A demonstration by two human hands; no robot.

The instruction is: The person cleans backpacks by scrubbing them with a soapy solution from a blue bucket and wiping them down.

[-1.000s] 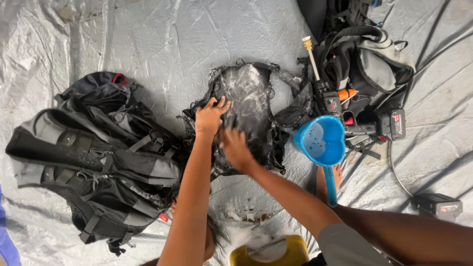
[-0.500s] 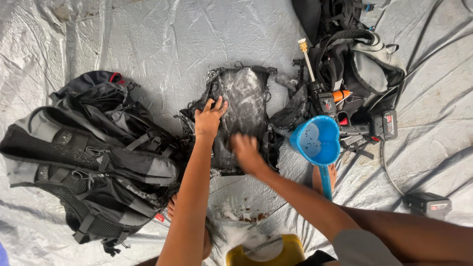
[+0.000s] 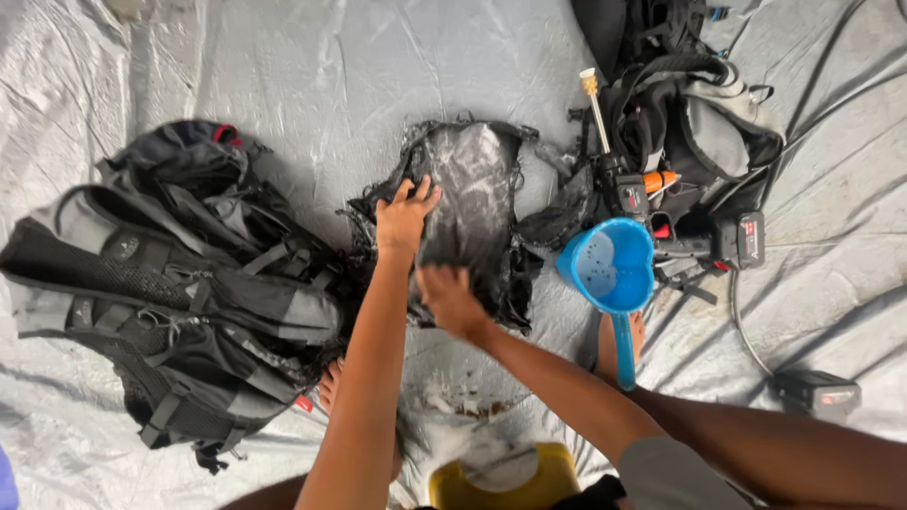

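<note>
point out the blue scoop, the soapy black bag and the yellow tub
blue scoop [image 3: 609, 266], head view, inside of its bowl
soapy black bag [image 3: 472, 189], head view, its lathered front panel
yellow tub [image 3: 553, 482], head view, its right rim

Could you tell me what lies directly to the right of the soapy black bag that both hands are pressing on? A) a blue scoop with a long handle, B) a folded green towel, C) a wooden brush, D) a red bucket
A: the blue scoop lies on the sheet just right of the soapy black bag, where the left hand and right hand rest.
</note>
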